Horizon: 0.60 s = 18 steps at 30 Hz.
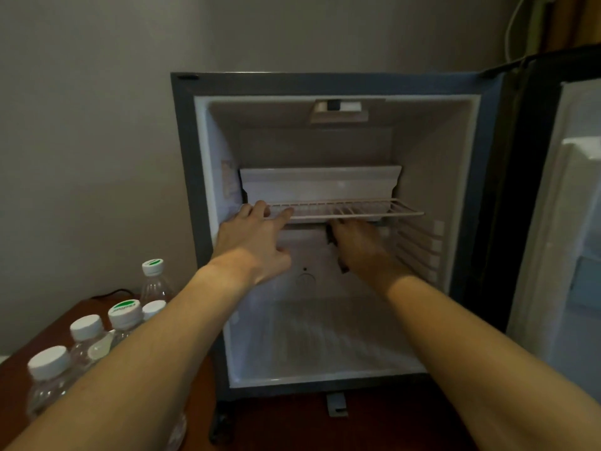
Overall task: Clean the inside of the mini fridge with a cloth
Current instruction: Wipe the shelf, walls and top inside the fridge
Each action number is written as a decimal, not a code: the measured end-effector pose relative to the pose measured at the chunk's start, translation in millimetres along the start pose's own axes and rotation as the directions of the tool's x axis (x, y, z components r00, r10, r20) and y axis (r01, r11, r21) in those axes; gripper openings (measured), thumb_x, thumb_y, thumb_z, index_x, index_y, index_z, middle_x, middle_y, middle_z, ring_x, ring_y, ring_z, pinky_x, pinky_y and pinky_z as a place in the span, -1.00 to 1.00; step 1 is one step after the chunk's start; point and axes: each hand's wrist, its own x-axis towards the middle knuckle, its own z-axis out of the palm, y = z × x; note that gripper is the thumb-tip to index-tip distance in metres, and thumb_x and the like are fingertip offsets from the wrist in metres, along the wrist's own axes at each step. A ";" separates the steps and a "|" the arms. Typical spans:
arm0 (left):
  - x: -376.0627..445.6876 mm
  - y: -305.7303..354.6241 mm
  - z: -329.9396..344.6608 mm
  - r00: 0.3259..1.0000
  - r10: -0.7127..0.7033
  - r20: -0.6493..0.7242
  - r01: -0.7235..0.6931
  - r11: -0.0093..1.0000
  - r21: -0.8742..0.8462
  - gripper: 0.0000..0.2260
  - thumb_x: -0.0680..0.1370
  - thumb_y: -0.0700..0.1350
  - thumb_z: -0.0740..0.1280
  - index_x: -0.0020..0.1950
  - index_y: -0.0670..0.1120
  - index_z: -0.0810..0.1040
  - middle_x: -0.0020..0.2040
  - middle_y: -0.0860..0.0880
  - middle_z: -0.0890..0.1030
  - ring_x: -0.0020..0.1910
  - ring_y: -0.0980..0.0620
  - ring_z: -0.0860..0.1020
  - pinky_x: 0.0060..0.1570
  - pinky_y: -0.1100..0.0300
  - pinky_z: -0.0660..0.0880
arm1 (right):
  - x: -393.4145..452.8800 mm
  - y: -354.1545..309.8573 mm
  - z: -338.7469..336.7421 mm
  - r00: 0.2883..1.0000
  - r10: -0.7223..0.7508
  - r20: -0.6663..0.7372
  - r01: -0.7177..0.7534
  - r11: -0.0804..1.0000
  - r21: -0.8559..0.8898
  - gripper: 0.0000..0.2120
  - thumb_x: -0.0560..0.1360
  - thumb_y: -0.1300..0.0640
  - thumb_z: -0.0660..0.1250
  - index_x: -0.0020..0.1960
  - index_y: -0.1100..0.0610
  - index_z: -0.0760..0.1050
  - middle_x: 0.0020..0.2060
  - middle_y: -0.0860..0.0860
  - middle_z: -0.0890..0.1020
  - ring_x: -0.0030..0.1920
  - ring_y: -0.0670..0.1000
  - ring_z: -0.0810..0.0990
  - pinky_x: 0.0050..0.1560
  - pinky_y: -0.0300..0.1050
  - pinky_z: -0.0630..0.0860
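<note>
The boxy mini fridge (325, 242) stands open on the reddish wood desk (292, 428), its lining smooth white plastic. The left hand (252, 242) rests straight fingers (283, 213) on the thin wire shelf (351, 209). Under it, the right hand (361, 244) grips a dark crumpled cloth (331, 236). Clear, white-capped plastic bottles (87, 340) cluster at 8 o'clock.

One mini fridge (325, 86), one wire shelf (357, 208), five water bottles (87, 340), two hands (250, 242), one dark cloth (333, 237)
</note>
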 end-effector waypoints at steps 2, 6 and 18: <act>0.1 0.9 0.5 1.000 -0.003 0.001 0.003 1.000 0.002 -0.32 0.55 0.16 0.25 0.63 0.21 0.06 0.43 -0.03 0.32 0.42 -0.09 0.30 0.27 -0.01 0.40 | -8.0 30.1 5.6 0.996 0.085 0.039 -0.084 0.996 -0.016 -0.51 0.47 0.23 0.38 0.38 0.18 0.38 0.34 0.21 0.47 0.32 0.23 0.47 0.24 0.06 0.42; -0.5 0.0 2.8 1.000 -0.014 -0.013 0.014 1.000 0.005 -0.33 0.55 0.16 0.24 0.63 0.22 0.06 0.44 -0.01 0.32 0.42 -0.08 0.30 0.26 -0.02 0.39 | -12.2 42.2 12.9 0.996 0.087 -0.024 -0.088 0.996 -0.032 -0.57 0.47 0.23 0.36 0.33 0.22 0.43 0.28 0.22 0.53 0.25 0.24 0.52 0.20 0.06 0.44; 0.6 -0.4 6.5 0.999 -0.007 -0.051 0.008 1.000 0.014 -0.34 0.54 0.16 0.23 0.62 0.20 0.09 0.38 -0.04 0.36 0.36 -0.10 0.34 0.13 0.00 0.41 | 6.3 -62.5 -6.3 0.984 -0.077 -0.159 0.117 0.959 0.257 -0.68 0.41 0.30 0.44 0.15 0.29 0.56 0.01 0.27 0.63 -0.02 0.29 0.64 -0.12 0.08 0.55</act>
